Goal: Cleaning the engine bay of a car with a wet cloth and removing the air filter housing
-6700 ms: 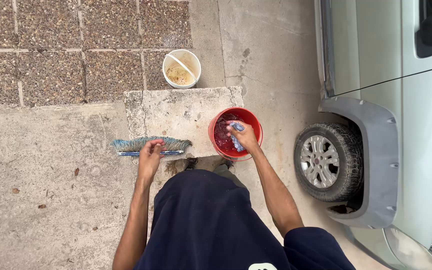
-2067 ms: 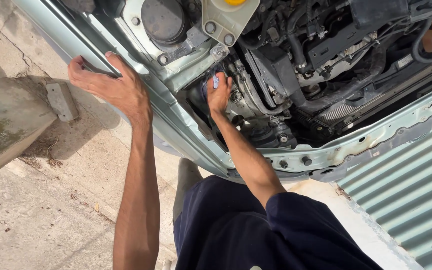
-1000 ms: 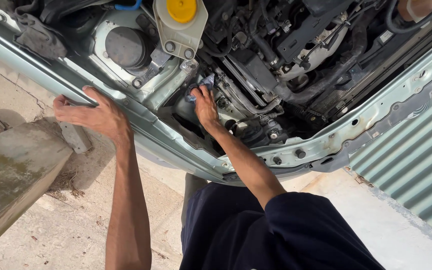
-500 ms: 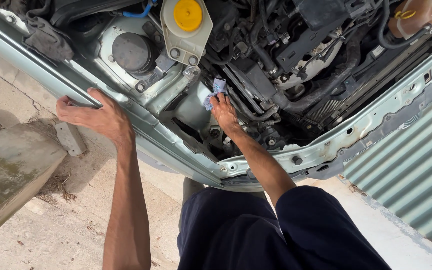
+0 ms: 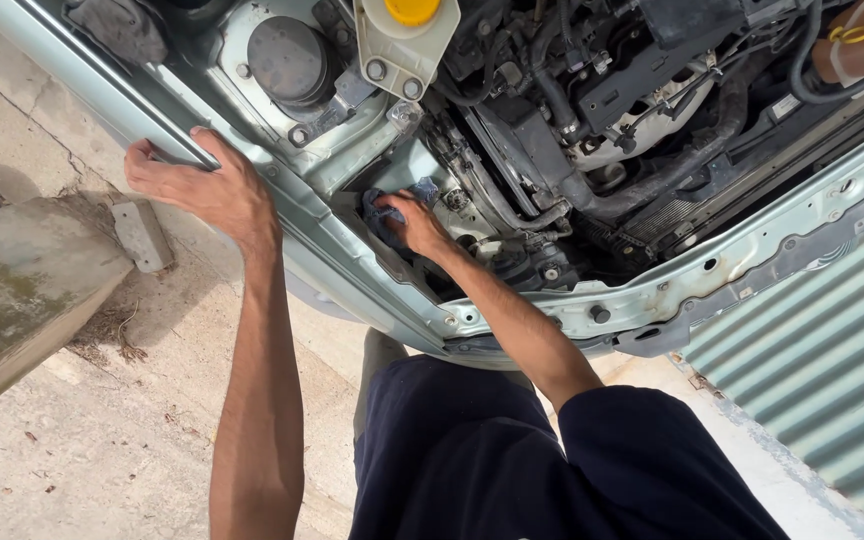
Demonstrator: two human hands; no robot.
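Below yellow-capped reservoir (image 5: 407,40): right hand (image 5: 414,222) presses blue cloth (image 5: 390,212).

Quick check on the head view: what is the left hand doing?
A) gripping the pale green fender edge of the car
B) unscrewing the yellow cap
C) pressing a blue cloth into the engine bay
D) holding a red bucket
A: the left hand rests on the pale green fender edge with fingers curled over it, while the right hand presses the blue cloth down inside the engine bay.
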